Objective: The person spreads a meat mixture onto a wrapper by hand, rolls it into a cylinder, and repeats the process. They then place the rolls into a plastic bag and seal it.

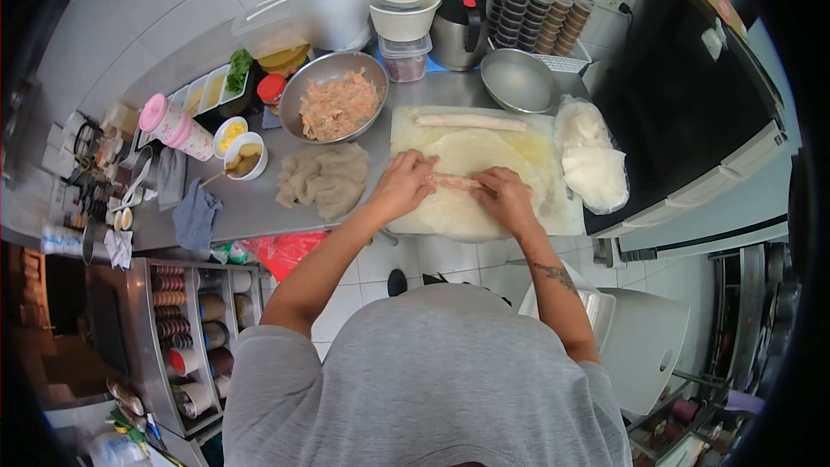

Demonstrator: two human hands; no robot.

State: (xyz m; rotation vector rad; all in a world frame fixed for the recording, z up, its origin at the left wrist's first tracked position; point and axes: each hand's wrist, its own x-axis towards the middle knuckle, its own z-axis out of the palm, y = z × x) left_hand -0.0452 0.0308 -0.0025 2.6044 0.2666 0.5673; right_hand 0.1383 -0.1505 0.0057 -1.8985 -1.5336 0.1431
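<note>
A thin, pale round wrapper sheet (458, 218) lies on the cutting board (402, 131). Across it runs a strip of pinkish minced filling (455, 182). My left hand (406, 183) is closed at the strip's left end, fingertips pressed to it. At the other end my right hand (504, 199) has its fingers bent in and pinched on the filling. Further back on the board rests a finished-looking long roll (469, 122). Right of the board, a plastic bag holds a stack of white wrapper sheets (595, 169).
A steel bowl (298, 89) of orange-pink filling stands back left, near a crumpled beige cloth (324, 180). Two small white bowls (246, 156) hold yellow and brown contents. A shallow metal bowl (520, 81) and a steel jug (458, 30) stand behind the board.
</note>
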